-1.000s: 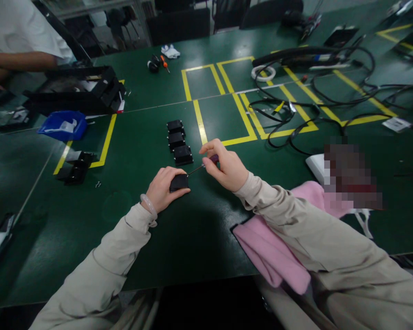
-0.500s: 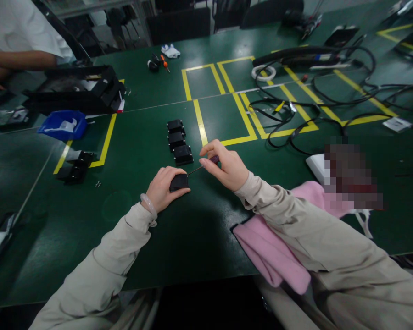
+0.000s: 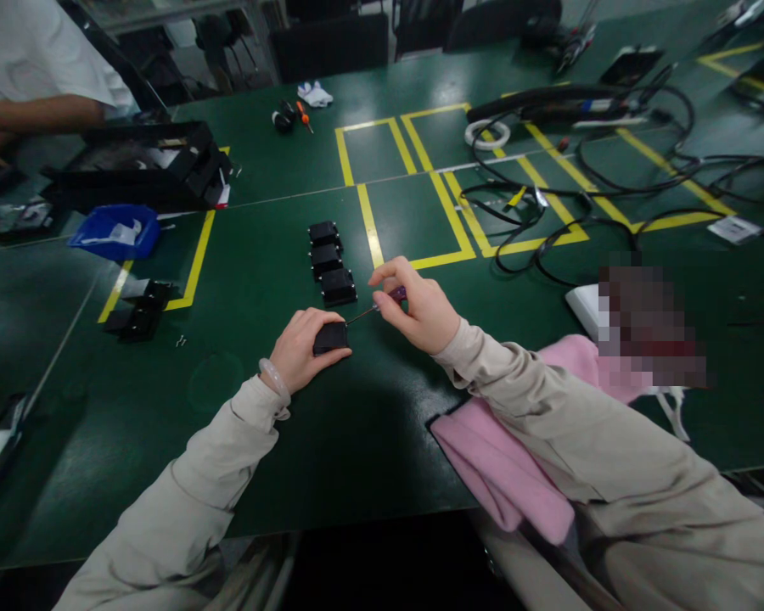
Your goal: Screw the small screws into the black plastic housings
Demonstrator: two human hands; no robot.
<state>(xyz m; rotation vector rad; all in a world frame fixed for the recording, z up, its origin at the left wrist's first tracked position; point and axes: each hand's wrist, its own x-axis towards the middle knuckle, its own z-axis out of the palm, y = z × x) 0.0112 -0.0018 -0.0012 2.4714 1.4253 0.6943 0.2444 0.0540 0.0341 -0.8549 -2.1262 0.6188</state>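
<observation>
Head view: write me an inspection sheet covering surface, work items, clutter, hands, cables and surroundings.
Surface: green table, yellow tape markings.
Work items: black block; screwdriver, its shaft reaching the block; three similar blocks lined up farther off.
Clutter: blue bin, pink cloth, small metal bits.
Hands: left hand grips the black block; right hand holds the screwdriver.
Cables: black cables, loosely looped on the right.
Surroundings: another person's arm at upper left; chairs beyond the table.

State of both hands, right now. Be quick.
Left hand: closed, holding a small black block.
Right hand: closed, holding a screwdriver, tip at the block.
</observation>
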